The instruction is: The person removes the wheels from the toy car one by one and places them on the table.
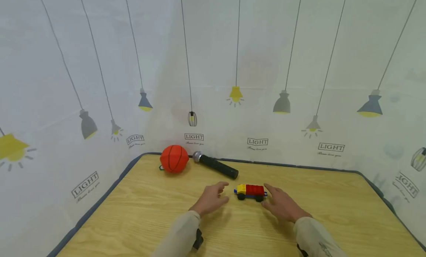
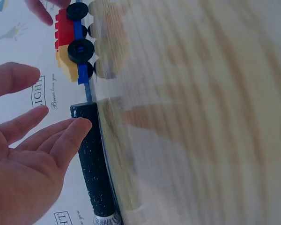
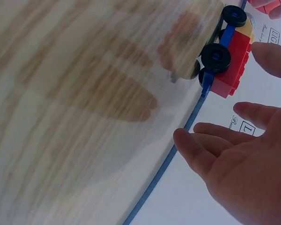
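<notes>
On the wooden table stands a toy brick car (image 1: 252,190) with a yellow front, a red body, a blue base and black wheels. My left hand (image 1: 210,199) hovers to its left, fingers spread and holding nothing. To the car's right is my right hand (image 1: 283,203), also relaxed, its fingertips close to the rear end. In the right wrist view, a gap shows between most fingers and the car (image 3: 227,56); whether one fingertip touches it I cannot tell. The left wrist view shows the car (image 2: 75,42) beyond my left fingers, apart from them.
Behind my left hand lies a black microphone (image 1: 217,166) with a silver head, slanting toward the car. A red ball with black lines (image 1: 174,159) sits at the back left. The table's dark edge (image 1: 293,165) meets a lamp-printed wall covering (image 1: 213,64).
</notes>
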`<state>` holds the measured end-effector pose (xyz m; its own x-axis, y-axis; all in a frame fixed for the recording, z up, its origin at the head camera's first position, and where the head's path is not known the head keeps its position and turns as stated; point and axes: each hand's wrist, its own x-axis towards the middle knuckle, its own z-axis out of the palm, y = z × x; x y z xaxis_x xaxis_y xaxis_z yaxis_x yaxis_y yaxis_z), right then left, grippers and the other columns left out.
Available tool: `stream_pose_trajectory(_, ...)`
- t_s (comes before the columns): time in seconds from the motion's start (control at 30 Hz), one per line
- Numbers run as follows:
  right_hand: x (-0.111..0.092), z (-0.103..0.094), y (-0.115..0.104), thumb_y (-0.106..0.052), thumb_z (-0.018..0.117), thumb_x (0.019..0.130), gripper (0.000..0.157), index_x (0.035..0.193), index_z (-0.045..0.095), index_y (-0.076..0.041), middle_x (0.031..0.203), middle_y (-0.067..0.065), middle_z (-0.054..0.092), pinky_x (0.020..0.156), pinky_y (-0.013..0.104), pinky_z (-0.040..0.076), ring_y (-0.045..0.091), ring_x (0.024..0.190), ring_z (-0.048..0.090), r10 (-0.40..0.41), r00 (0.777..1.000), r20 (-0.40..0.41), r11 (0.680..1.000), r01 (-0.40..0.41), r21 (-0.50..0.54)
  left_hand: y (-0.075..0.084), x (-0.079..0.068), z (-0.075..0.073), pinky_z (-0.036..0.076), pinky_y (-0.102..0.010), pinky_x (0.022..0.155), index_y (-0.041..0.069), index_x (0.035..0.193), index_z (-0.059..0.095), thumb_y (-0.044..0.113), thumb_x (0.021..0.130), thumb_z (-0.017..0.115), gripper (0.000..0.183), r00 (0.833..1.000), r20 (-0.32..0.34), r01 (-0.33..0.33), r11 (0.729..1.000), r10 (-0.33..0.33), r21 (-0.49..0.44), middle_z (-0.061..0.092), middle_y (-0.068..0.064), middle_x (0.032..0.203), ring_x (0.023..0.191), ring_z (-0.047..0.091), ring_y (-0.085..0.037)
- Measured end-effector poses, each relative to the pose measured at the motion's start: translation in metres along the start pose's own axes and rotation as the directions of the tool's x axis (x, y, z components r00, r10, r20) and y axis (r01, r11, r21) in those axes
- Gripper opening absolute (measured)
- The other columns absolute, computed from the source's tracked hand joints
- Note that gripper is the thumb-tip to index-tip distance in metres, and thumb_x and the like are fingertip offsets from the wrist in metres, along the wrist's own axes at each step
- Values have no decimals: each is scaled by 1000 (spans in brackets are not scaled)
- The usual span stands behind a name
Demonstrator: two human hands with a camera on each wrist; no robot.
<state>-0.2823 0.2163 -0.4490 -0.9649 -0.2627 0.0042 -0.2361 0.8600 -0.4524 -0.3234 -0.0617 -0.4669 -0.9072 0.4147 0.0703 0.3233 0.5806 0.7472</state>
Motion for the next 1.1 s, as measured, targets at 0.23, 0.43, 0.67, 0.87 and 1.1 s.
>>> stream_pose_trajectory(0.23,14,3,5,-14,59,97,62,151,34,5,146,31,49,108,62,41,47,131,52,45,999,-8,996,-45,77,11,14,21,55,-50,97,1,131,62,11,89,67,43,993,-112,29,999,-31,-21,63,-24,134,118,66,-39)
stream_pose_trajectory(0.43,20,7,4,-7,60,95,55,146,42,5,144,29,53,106,60,45,43,125,58,71,997,-43,992,-66,109,28,27,31,57,-46,93,4,127,66,9,87,72,41,986,-147,92,994,-82,61,68,-18,127,108,68,-30)
stream_pose_trajectory(0.67,22,13,3,-7,59,96,46,140,50,4,139,29,57,106,60,45,48,129,54,78,993,-93,991,-67,114,34,38,38,53,-42,85,10,127,67,13,86,76,42,983,-129,149,977,-129,155,72,-11,115,82,55,-19)
stream_pose_trajectory(0.87,24,13,4,-5,61,95,38,132,57,0,126,25,67,100,56,50,38,115,65,89,991,-101,986,-73,150,33,39,40,52,-37,77,12,121,70,17,86,77,36,981,-152,147,972,-120,185,73,-10,119,79,54,-18)
stream_pose_trajectory(1.1,25,14,6,-3,66,92,31,123,64,-4,111,16,73,94,52,54,28,100,68,67,989,-135,988,-47,148,31,41,42,54,-39,83,13,116,71,21,87,78,31,975,-173,169,969,-137,181,73,-8,119,86,58,-17)
